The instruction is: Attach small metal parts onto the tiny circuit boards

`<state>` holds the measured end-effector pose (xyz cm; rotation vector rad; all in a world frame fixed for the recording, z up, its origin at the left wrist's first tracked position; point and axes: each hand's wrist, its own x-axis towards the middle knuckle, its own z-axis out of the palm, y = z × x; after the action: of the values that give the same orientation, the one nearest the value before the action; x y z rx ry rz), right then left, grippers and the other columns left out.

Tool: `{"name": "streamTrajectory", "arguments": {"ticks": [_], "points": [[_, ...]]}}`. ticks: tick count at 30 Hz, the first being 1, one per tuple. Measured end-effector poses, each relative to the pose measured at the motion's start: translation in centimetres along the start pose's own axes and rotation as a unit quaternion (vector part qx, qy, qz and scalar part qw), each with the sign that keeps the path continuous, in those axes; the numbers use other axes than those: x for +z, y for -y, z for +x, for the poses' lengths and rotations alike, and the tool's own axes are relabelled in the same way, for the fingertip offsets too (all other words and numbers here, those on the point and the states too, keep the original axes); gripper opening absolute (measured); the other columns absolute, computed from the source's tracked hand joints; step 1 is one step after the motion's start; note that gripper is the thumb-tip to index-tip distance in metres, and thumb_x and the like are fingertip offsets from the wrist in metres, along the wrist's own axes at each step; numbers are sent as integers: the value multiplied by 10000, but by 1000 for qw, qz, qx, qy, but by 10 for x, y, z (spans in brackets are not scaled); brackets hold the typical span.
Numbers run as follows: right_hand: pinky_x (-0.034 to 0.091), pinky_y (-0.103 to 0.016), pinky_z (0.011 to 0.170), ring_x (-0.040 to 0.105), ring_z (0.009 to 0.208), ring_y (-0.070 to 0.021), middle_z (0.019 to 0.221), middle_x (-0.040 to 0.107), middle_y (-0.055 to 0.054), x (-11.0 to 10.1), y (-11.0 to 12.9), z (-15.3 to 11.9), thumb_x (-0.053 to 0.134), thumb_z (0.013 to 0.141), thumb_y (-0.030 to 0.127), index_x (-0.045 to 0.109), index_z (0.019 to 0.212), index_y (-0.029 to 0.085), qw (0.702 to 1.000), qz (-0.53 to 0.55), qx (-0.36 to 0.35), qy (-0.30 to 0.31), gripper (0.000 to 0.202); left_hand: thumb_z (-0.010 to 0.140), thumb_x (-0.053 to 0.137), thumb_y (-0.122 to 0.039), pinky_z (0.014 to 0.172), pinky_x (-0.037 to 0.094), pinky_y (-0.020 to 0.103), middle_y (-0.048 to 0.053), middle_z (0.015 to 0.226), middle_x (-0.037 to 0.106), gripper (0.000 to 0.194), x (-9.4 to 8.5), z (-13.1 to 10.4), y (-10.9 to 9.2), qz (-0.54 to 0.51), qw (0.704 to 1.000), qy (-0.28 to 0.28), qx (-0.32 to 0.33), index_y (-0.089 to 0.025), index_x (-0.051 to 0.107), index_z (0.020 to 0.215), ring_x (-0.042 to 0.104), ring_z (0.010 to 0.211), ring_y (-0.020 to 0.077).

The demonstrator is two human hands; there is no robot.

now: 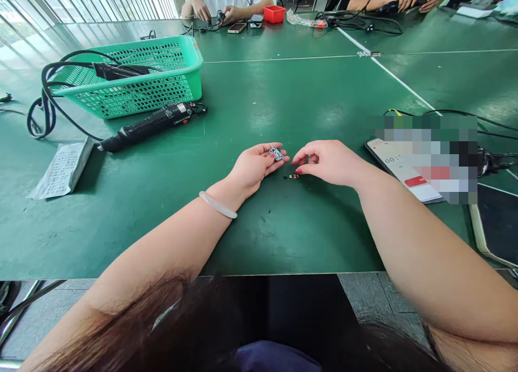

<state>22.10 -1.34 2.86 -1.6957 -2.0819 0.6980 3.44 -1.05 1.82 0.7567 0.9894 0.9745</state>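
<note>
My left hand (254,166) is turned partly palm up and holds a small grey-blue part (276,154), perhaps a little circuit board or housing, between thumb and fingers. Its details are too small to make out. My right hand (328,162) hovers just right of it, fingers curved, with a gap between thumb and index finger. Right under that thumb tip, a few tiny dark and reddish pieces (290,176) lie on the green table (243,242). I see nothing between the right fingertips, though part of them is hidden.
A green basket (154,91) with cables stands at the left; a black electric screwdriver (149,125) lies before it, beside a paper packet (62,170). Phones (399,162) lie at the right. Across the table are two people, a red box (274,14) and cables.
</note>
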Motion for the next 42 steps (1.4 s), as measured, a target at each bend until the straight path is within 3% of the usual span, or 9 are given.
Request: {"name": "streamTrajectory", "arguments": {"ticks": [5,9,20,25,31,39,42], "points": [[415,-306,616,557,643,-142,724,669,28,0,2,-1,789,719,279,786,843,250,998,-27,8,57,127,920,474,42,1044,545,318,62,908,709,222,-1,2,0,-9,1000,-1,3,-87,646,974,724,807,101],[460,-312,718,638,764,-161,831,744,23,7,5,-1,705,801,221,778,842,250,996,-37,3,80,89,924,467,39,1040,541,322,64,912,711,229,-2,1,1,-1,1000,6,2,-87,648,985,718,802,100],[411,-308,680,603,778,-160,894,728,-3,10,11,-1,656,857,220,731,791,223,993,-90,-22,74,100,929,508,-2,1056,519,373,53,862,712,181,-2,1,1,9,1000,20,6,-90,660,976,702,764,106],[441,-325,748,635,837,-178,907,742,-3,10,4,1,580,906,267,733,819,236,996,-38,-41,69,179,935,501,-2,1049,520,350,35,850,714,191,-2,1,0,9,1000,22,2,-108,655,975,697,766,95],[453,-331,755,617,823,-175,911,709,7,8,-8,3,674,787,224,768,802,264,992,-8,-92,89,103,931,505,-15,1057,502,372,60,898,718,201,-3,0,0,27,999,27,3,-100,677,993,682,780,102],[437,-329,748,607,827,-183,888,689,-18,8,-4,3,567,810,171,686,763,227,987,-51,-109,103,139,934,516,-16,1037,507,358,42,878,708,183,-1,-2,0,28,999,27,3,-100,669,987,677,775,95],[420,-326,728,589,801,-181,869,682,-22,8,-3,3,550,818,183,667,744,222,991,-33,-106,76,144,937,514,-14,1023,515,357,36,865,705,179,1,-4,0,36,999,28,3,-102,665,978,673,766,93]]}}
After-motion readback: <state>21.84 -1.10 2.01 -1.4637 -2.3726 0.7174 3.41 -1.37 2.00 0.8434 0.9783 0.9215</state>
